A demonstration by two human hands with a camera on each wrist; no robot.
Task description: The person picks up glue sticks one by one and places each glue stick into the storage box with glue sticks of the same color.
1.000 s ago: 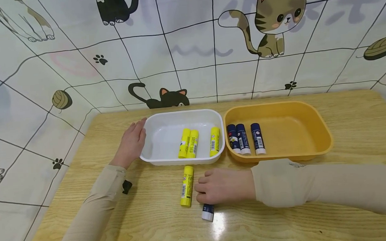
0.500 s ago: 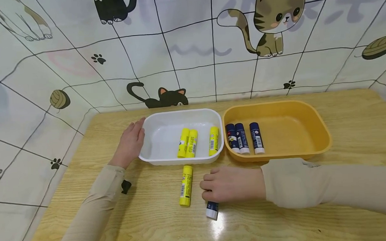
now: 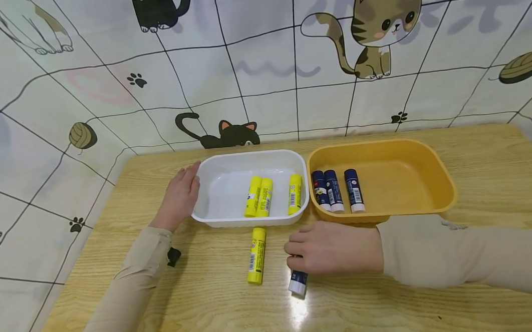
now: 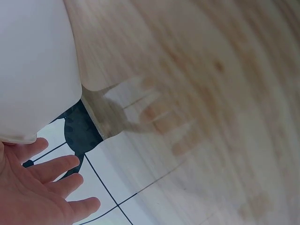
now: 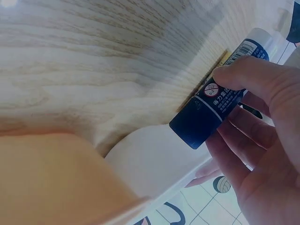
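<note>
My right hand (image 3: 331,248) pinches a dark blue glue stick (image 5: 220,96) between thumb and fingers, just in front of the two trays. In the head view only its lower part and white end show below the hand. My left hand (image 3: 177,198) rests with straight fingers against the left side of the white tray (image 3: 215,223); the left wrist view shows the fingers (image 4: 56,168) spread beside the tray wall. A yellow glue stick (image 3: 256,257) lies on the table left of my right hand. Several dark blue glue sticks are partly seen in the yellow tray (image 3: 413,211).
Inside the white tray lie yellow glue sticks (image 3: 294,194), two of them side by side. Dark blue glue sticks (image 3: 354,190) lie at the left of the yellow tray. Both trays stand side by side on a wooden table (image 3: 201,310), before a cat-patterned wall covering (image 3: 269,60).
My right hand has moved to the right and slightly toward the trays, bringing the dark blue glue stick along, away from the loose yellow one. The left hand stays at the white tray.
</note>
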